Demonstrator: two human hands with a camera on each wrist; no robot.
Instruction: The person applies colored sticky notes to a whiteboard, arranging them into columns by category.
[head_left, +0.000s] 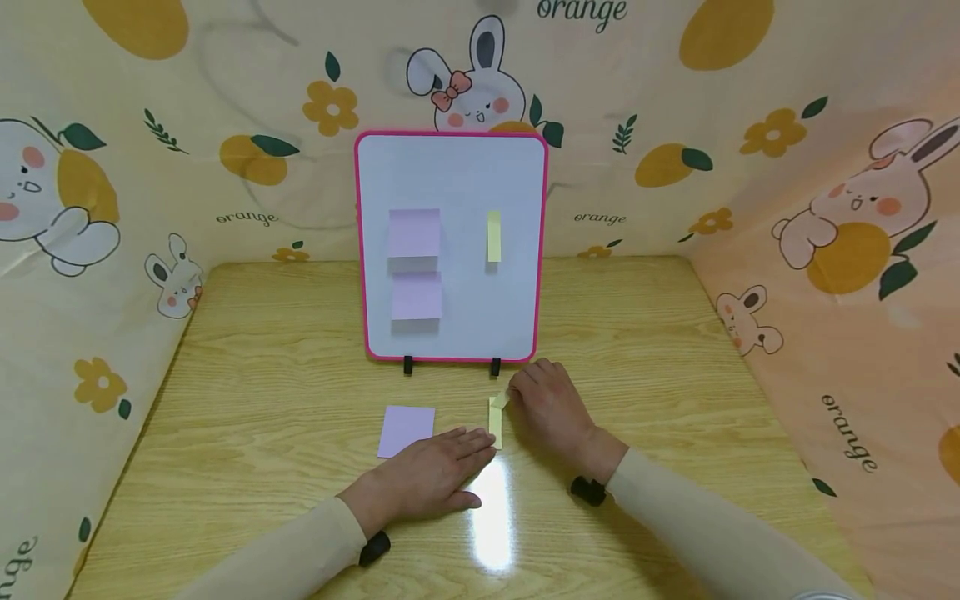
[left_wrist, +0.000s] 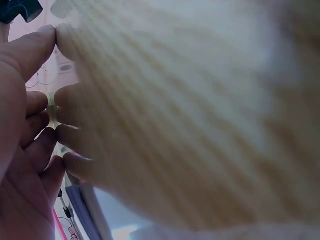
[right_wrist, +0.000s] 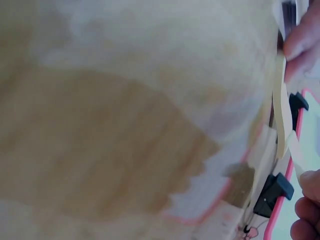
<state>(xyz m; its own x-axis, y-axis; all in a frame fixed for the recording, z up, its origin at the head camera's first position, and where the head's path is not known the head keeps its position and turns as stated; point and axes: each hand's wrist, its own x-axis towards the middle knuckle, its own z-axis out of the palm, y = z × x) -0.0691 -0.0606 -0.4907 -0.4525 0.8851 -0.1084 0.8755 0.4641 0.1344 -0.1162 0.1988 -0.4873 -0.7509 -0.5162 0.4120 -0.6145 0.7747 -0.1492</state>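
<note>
A narrow pad of yellow sticky notes [head_left: 495, 427] lies on the table in front of the whiteboard. My left hand [head_left: 431, 473] is laid out with fingers extended, its fingertips at the pad's lower part. At the pad's top, my right hand [head_left: 553, 412] pinches the end of the uppermost yellow note [head_left: 503, 399], which is bent up and toward the right. The right wrist view also has this lifted strip [right_wrist: 295, 152] between thumb and fingers, angled away from the pad [right_wrist: 279, 105]. A square purple sticky note pad [head_left: 405, 428] lies beyond the left hand.
A pink-framed whiteboard [head_left: 465, 183] stands upright on black feet [head_left: 495, 367] behind the pads. Two purple notes [head_left: 415, 234] are stuck on its left side, and a yellow strip note [head_left: 493, 236] on its right. Patterned cloth [head_left: 330, 167] surrounds the wooden table [head_left: 262, 375].
</note>
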